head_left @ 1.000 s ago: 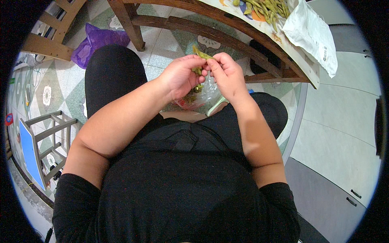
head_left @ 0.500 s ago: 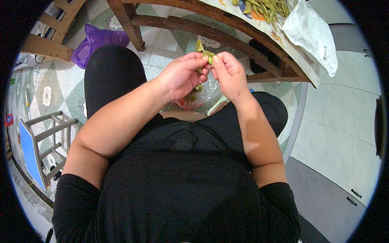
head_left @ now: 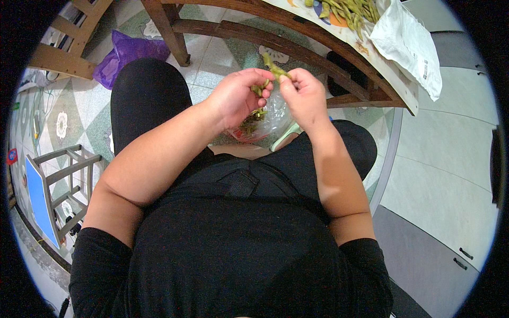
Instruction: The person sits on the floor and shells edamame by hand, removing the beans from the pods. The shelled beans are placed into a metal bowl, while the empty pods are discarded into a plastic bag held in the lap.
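Upper centre of the frame, the right hand (head_left: 304, 98) pinches a pod (head_left: 274, 67); the bright bean glimpsed earlier is out of sight, probably shelled. The left hand (head_left: 236, 97) curls round green bits (head_left: 258, 89).

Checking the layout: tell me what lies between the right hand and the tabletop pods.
Head view: between right hand and pods lie floor, wooden crossbar, brown table edge and pale tabletop.
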`<state>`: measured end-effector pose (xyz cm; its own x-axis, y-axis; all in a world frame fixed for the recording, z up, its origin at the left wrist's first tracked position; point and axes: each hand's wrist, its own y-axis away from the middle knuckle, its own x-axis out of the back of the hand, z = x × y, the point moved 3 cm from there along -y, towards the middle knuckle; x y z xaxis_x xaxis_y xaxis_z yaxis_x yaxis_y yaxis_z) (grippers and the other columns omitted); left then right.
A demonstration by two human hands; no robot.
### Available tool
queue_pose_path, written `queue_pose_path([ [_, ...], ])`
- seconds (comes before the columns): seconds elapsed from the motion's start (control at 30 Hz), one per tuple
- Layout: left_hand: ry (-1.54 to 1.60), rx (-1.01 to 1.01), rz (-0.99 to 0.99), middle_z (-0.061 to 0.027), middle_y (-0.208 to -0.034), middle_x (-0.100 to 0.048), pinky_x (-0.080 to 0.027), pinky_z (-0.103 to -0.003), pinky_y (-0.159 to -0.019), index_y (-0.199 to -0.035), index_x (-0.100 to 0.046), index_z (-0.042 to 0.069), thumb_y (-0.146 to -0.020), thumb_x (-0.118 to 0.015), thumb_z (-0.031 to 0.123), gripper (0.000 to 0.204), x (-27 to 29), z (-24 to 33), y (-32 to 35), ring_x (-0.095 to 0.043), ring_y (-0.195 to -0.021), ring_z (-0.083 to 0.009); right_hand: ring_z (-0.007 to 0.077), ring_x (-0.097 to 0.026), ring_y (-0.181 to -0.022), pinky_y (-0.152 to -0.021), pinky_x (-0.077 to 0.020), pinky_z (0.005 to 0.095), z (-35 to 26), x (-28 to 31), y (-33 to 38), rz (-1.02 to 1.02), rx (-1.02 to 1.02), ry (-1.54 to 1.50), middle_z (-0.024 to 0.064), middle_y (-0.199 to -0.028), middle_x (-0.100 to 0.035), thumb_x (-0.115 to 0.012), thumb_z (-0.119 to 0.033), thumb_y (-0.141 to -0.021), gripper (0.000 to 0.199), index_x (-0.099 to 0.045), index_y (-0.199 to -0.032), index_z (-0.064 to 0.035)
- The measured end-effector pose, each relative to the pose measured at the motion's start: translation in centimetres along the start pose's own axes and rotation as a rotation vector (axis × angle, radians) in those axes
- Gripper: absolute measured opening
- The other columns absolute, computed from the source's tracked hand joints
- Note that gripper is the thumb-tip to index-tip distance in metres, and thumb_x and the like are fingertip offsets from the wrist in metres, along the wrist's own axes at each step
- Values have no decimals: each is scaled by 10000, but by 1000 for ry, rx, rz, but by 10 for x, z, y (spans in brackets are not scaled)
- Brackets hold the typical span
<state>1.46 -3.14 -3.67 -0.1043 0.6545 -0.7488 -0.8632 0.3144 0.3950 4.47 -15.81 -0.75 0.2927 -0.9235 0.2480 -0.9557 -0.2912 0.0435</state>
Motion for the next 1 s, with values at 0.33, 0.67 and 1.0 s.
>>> queue_pose_path([
  [0.33,145,-97,267,-24,-716,-467,-378,-250,-584,-838,-473,48,-833,-395,156,133,21,23,-4,-457,-643,-135,41,-368,-502,-447,-324,211,2,15,-6,-37,-98,170,-33,-536,-456,-592,-190,-760,243,-497,-610,-24],
  [0.67,75,-14,270,-1,-590,-396,-288,-239,-470,-601,-392,115,-867,-405,329,342,12,16,4,-343,-508,-126,50,-462,-645,-594,-402,179,-35,27,-21,101,312,235,12,-784,-534,-449,-36,-826,179,-527,-986,-27],
  [1.0,-168,17,200,36,-632,-415,-269,-185,-436,-953,-503,48,-854,-399,124,162,6,18,5,-350,-509,-59,247,-511,-794,-662,-432,345,-97,63,-92,184,765,1234,54,-818,-534,-541,-57,-696,174,-588,-852,-120],
])
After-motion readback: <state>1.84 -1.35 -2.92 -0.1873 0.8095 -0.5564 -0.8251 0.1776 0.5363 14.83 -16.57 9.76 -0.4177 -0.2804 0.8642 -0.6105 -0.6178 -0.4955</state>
